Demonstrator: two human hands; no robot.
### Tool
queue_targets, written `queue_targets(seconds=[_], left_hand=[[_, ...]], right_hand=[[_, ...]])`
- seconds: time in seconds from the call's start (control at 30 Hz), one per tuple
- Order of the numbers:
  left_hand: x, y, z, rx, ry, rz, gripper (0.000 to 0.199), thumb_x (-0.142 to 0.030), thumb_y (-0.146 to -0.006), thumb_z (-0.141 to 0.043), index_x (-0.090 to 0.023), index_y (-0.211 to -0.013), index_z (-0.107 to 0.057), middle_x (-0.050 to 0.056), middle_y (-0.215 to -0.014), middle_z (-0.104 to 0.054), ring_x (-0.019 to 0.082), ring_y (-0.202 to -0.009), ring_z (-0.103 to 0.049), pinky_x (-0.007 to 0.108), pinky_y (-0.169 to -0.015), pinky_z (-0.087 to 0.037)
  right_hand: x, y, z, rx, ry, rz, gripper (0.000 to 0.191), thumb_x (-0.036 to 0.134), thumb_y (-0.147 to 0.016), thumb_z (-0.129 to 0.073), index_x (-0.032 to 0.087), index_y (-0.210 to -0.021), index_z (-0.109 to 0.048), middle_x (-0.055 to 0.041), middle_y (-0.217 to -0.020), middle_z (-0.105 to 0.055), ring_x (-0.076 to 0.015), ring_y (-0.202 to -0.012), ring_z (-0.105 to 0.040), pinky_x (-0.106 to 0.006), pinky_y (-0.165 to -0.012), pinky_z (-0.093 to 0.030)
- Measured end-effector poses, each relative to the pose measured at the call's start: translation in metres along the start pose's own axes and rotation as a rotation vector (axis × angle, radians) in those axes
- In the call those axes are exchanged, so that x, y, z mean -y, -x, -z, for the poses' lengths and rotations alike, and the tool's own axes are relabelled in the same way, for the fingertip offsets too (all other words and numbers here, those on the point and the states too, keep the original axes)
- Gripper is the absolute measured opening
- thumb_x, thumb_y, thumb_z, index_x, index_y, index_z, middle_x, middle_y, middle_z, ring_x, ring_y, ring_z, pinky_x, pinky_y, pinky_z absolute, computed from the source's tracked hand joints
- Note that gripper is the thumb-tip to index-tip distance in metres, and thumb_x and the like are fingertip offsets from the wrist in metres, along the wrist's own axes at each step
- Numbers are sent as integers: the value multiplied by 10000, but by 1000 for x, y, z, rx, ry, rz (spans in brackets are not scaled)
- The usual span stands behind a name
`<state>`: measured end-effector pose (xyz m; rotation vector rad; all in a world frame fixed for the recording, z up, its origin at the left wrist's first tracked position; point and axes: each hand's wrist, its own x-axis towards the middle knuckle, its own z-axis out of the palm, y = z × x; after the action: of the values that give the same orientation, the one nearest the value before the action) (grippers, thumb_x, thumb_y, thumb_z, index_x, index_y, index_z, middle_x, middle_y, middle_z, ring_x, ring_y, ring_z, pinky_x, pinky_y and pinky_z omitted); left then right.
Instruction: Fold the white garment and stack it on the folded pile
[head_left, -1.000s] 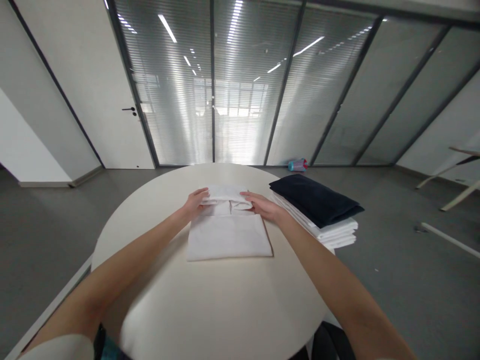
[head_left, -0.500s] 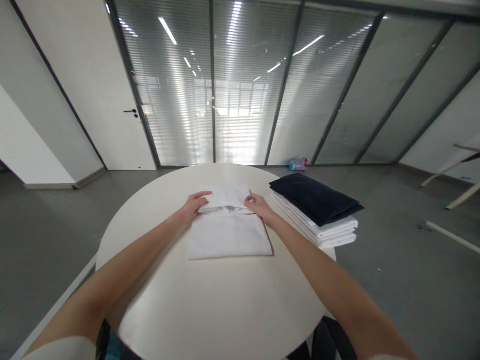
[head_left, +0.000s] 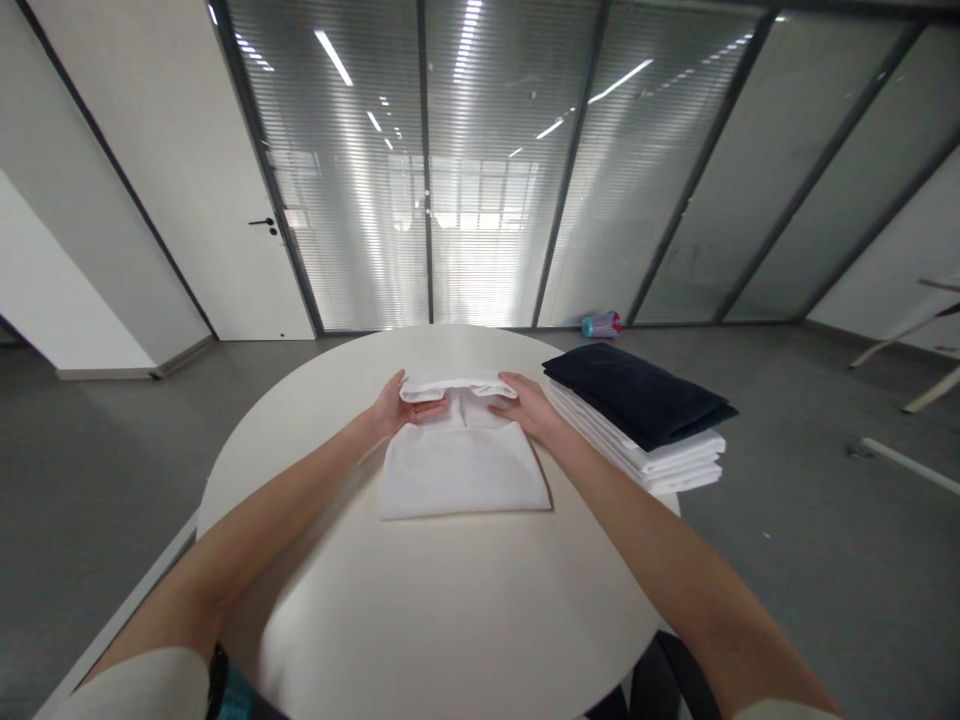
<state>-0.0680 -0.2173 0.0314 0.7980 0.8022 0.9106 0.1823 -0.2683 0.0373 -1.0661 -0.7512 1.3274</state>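
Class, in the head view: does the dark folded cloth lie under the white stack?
No, the dark navy folded cloth lies on top of the stack of white folded cloths.

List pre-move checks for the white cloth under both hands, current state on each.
1. Left hand on the top fold of the white folded cloth: ok, at the fold's left end. Grip force: cannot tell.
2. Right hand on the top fold: ok, at its right end. Grip force: cannot tell.
3. Top fold lying flat: not ok, it is raised and creased between the hands.
4. Lower panel flat on the round white table: ok.
5. Right forearm clear of the stack of white folded cloths under the navy cloth: cannot tell, it overlaps the stack's near corner in view.
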Motion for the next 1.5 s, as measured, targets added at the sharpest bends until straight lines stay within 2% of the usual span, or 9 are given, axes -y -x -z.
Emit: queue_targets(seconds=[0.1, 0.2, 0.43, 0.9, 1.13, 1.27, 1.33, 1.43, 1.5], left_hand=[[-6, -4, -5, 213, 31, 234, 703, -675, -786, -596, -47, -1095, -649, 277, -1059, -700, 389, -1101, -660, 466, -848, -563], [-11, -6, -10, 219, 17, 307, 602, -560, -782, -645, -38, -1081, -659, 283, -1036, -705, 406, -1098, -659, 480, -826, -570], [-3, 1, -9, 231, -27, 231, 282, -166, -747, -699, -90, -1018, -701, 194, -1068, -725, 321, -1076, -682, 402, -872, -587], [-7, -1, 23, 28, -368, 84, 466, -9, -414, -890, -128, -841, -748, 142, -891, -768, 317, -835, -734, 375, -693, -603], [-5, -2, 26, 175, -402, 78, 648, -122, -386, -953, -143, -1001, -748, 159, -1040, -756, 336, -968, -711, 404, -807, -588], [-21, 1, 32, 108, -670, 26, 533, -278, -474, -958, -145, -948, -754, 147, -951, -762, 331, -910, -720, 379, -750, -589], [-37, 2, 33, -67, -957, -51, 402, -417, -615, -889, -135, -866, -751, 149, -848, -753, 335, -837, -727, 400, -723, -586], [-54, -2, 22, -354, -1333, -415, 319, -462, -814, -714, -156, -899, -748, 139, -923, -754, 317, -926, -720, 420, -858, -564], [-52, -9, 7, -371, -1469, -683, 288, -401, -896, -610, -180, -1031, -737, 119, -1108, -734, 280, -1083, -677, 398, -998, -503]], right_hand=[[0, -2, 1, 26, -18, -7, 201, 268, -776, -730, 222, -890, -572, -36, -933, -646, -199, -864, -643, -358, -717, -594], [-1, -4, 6, 50, 7, 10, 175, 240, -752, -717, 211, -863, -585, -29, -909, -650, -190, -813, -641, -360, -706, -592], [-3, 1, 28, 147, 357, 16, 174, 171, -610, -760, 155, -750, -658, 10, -638, -601, -121, -573, -546, -205, -497, -422], [-4, 3, 31, 255, 852, 243, 190, 294, -596, -781, 167, -730, -735, 67, -490, -443, -95, -489, -392, -233, -492, -237], [-5, -1, 32, 289, 1103, 353, 95, 225, -681, -730, 183, -764, -750, 16, -632, -544, -142, -618, -477, -260, -610, -345], [-7, 3, 30, 139, 1353, 408, 120, 274, -688, -793, 212, -791, -791, -106, -1049, -581, -271, -1044, -526, -368, -904, -397], [-9, 4, 29, 90, 1424, 433, 137, 306, -695, -806, 227, -807, -801, -130, -1238, -492, -316, -1217, -431, -419, -1007, -350], [-12, 6, 29, 123, 1469, 403, 123, 305, -730, -781, 242, -833, -806, -125, -1259, -480, -305, -1217, -439, -442, -1047, -332], [-10, 6, 29, 135, 1489, 378, 117, 295, -733, -776, 246, -833, -809, -122, -1219, -518, -298, -1182, -471, -446, -1054, -333]])
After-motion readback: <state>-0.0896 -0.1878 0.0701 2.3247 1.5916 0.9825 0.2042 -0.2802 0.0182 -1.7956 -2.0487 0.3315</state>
